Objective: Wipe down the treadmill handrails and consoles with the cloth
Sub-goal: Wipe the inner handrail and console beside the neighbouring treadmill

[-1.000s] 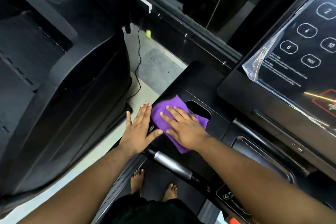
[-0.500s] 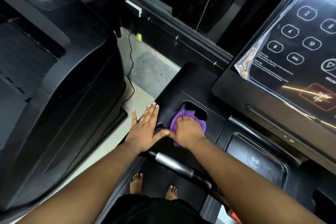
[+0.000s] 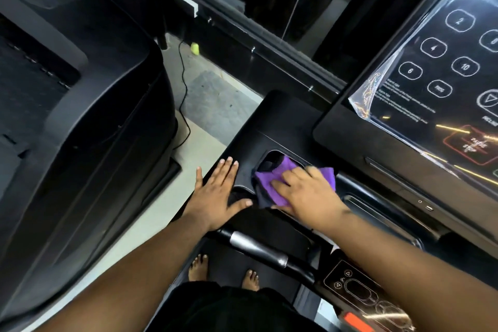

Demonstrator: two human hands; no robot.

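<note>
At the centre of the frame a small purple microfibre cloth (image 3: 272, 183) is pressed by the right hand (image 3: 307, 194) against the lip of an oval cup-holder recess (image 3: 275, 159) in the black plastic treadmill console (image 3: 283, 116), part of the fabric dipping into the hollow. The fingers of that hand are spread fairly flat over the cloth rather than curled round it (motion blur hides the fingertips at the far edge). The left hand (image 3: 218, 194) is laid open, fingers straight and together, on the console's left edge, holding nothing. The cloth is judged light, soft and limp, liable to bunch or slide on smooth plastic, so it is best held under a flat palm with its loose edge pinched. A silver-and-black handrail grip (image 3: 256, 246) lies lower in the frame, below the hands.
</note>
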